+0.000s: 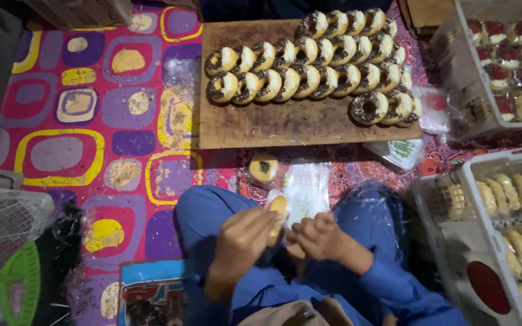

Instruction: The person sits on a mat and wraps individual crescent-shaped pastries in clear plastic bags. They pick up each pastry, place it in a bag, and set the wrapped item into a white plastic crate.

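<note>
down in the lap, between blue-trousered knees, the left hand (240,241) was closed round a pale doughnut (278,208), fingers wrapped along its lower side so that only the top edge stood clear above the knuckles. the right hand (318,238) sat just beside it, fingers curled and pinching at what looked like thin clear film (too glossy and crumpled to tell how much of it was actually held). the doughnut thus lay in the left grasp, at its upper end, touching the right fingertips or very near them.

doing this step well, as i judged it, meant a light hold on the soft ring so the topping was not smeared, with the other hand keeping the wrapper mouth open and steady.

just beyond the hands a stack of clear bags (306,190) lay on the patterned mat (80,108), and beside it one wrapped doughnut (264,167). farther out a wooden board (273,124) carried rows of chocolate-sprinkled doughnuts (309,75), leaning on one another. to the right stood a white crate (472,181) of plain pale doughnuts, and past it another crate (454,36) with red-topped ones. at the left edge sat a green and white basket (19,284).
</note>
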